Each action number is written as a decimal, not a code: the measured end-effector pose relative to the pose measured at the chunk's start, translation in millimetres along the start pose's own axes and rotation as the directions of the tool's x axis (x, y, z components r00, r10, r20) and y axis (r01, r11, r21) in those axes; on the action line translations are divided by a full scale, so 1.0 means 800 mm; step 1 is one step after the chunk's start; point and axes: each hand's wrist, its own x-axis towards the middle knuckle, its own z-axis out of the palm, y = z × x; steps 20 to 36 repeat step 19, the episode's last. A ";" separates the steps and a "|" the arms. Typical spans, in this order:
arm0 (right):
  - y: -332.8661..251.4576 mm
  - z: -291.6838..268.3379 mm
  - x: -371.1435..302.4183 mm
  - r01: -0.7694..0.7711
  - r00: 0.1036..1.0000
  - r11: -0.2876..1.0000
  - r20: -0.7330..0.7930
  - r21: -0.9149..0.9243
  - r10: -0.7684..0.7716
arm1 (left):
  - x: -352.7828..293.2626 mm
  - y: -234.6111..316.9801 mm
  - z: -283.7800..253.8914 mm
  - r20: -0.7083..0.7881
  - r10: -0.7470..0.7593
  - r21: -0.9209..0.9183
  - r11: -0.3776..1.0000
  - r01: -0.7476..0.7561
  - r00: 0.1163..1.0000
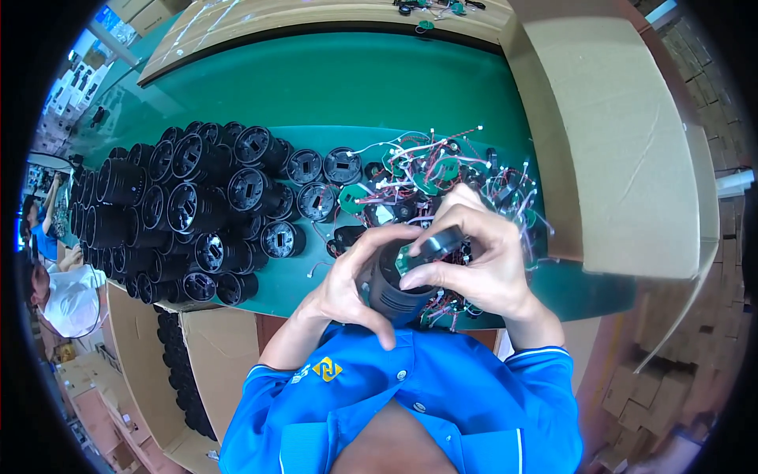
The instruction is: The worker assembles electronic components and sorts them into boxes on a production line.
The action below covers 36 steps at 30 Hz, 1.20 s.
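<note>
My left hand (351, 280) is wrapped round a black cylindrical plastic housing (395, 299), held close to my chest with its open end up. Over that opening, my right hand (485, 265) pinches a round black part (442, 243) with a small green circuit board (403, 259) at its side. The board sits at the housing's mouth, and the thumb reaches over the rim. How deep the part goes inside is hidden by my fingers. Just beyond my hands lies a tangle of wired circuit boards (434, 175) with red, white and black leads.
Many black housings (189, 209) are stacked on the green table (316, 87) to the left. A large cardboard box (624, 142) stands at the right. Another carton (221, 347) with black parts is below the table's left edge. A co-worker (71, 296) sits at far left.
</note>
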 end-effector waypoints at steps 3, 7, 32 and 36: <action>-0.014 0.001 0.002 0.015 1.000 0.996 0.026 -0.092 -0.013 | 0.006 0.013 0.001 -0.019 0.081 0.308 0.949 -0.071 0.997; -0.015 -0.009 -0.004 0.043 0.995 0.981 0.091 -0.188 -0.026 | 0.008 0.020 0.001 -0.027 0.098 0.474 0.878 -0.074 0.995; 0.006 -0.003 -0.010 0.268 0.962 0.926 0.012 -0.265 -0.274 | 0.025 0.038 -0.005 0.058 0.210 0.656 0.729 -0.196 0.976; 0.006 -0.003 -0.010 0.268 0.962 0.926 0.012 -0.265 -0.274 | 0.025 0.038 -0.005 0.058 0.210 0.656 0.729 -0.196 0.976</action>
